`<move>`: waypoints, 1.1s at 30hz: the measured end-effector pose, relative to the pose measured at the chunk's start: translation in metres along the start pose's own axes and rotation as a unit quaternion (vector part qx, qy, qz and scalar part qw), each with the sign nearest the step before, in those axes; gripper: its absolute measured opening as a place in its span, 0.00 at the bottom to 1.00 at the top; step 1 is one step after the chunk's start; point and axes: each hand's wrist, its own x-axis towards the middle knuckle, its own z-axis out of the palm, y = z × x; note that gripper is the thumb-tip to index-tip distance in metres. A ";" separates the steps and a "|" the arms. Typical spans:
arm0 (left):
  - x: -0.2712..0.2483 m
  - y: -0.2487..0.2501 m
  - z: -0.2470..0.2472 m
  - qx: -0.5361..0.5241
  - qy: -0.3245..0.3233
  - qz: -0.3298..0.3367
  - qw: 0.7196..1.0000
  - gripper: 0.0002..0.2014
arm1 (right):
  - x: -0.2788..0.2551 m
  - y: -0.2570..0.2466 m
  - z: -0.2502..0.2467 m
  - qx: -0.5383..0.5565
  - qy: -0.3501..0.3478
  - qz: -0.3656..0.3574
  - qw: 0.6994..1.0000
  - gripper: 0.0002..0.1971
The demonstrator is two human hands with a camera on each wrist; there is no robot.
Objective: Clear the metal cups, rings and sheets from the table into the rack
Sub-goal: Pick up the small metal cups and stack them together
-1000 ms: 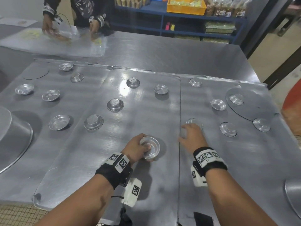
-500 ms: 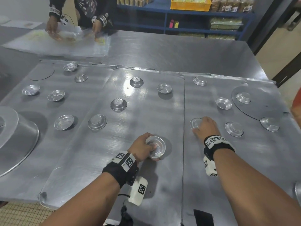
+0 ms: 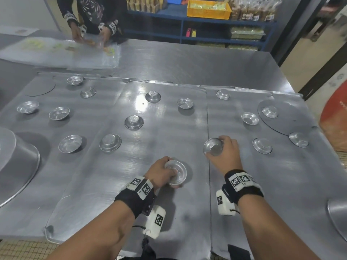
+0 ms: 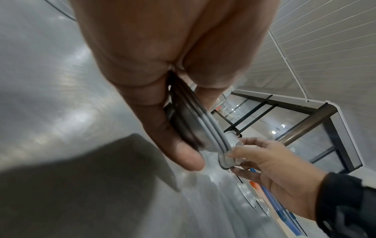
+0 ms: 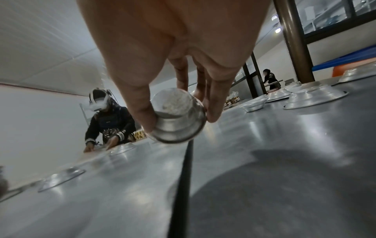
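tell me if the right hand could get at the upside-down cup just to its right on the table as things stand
Probably not to grasp it yet: the right hand already grips a tilted cup. Otherwise the way looks free, since nothing stands between it and the upside-down cup on the sheet.

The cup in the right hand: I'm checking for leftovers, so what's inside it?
The cup in the right hand is tipped; its visible inside shows bare metal. Fingers cover the far side. Whitish residue marks its outer base.

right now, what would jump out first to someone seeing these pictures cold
Two hands at the near edge each grip a small metal cup: the left hand holds a stack of cups low over the middle sheet, the right hand a tilted cup lifted off the table. Beyond them, loose cups dot the metal sheets.
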 end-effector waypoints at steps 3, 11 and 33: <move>-0.003 -0.001 -0.001 -0.051 -0.015 -0.013 0.999 0.09 | -0.020 -0.012 0.004 0.040 -0.001 -0.017 0.999 0.36; 0.002 -0.012 -0.013 -0.082 0.004 -0.019 0.996 0.24 | -0.070 -0.046 0.016 0.208 -0.033 -0.059 0.976 0.34; -0.018 -0.024 -0.087 0.005 0.035 0.049 0.998 0.17 | -0.104 -0.102 0.079 0.219 -0.260 -0.092 0.936 0.45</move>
